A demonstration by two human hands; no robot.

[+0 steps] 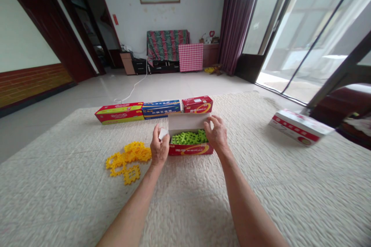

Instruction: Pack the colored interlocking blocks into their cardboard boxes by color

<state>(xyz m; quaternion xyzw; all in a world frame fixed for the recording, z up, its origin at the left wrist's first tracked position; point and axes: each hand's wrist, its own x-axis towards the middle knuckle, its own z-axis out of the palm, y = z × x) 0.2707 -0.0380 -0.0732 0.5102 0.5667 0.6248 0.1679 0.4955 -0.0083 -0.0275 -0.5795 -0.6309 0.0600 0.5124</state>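
Note:
A red cardboard box point(189, 149) stands in front of me with its lid point(187, 122) raised, showing the pale inside. Green plastic building pieces point(189, 137) fill it. My left hand point(160, 148) is closed on a small pale end flap point(163, 134) at the box's left side. At the right end, my right hand point(216, 133) pinches the corner where the lid and side flap meet; its fingertips partly hide that spot. Yellow plastic building pieces point(135, 152) lie in a loose heap left of my left hand, with one yellow piece point(131, 175) flat in front.
Behind the open box stand a red-and-yellow box point(120, 113), a blue box point(161, 109) and another red box point(197, 104) in a row. A white-and-red carton point(301, 126) sits to the right on the quilted mat point(261, 185). Farther off is a cloth-draped cabinet point(167, 46).

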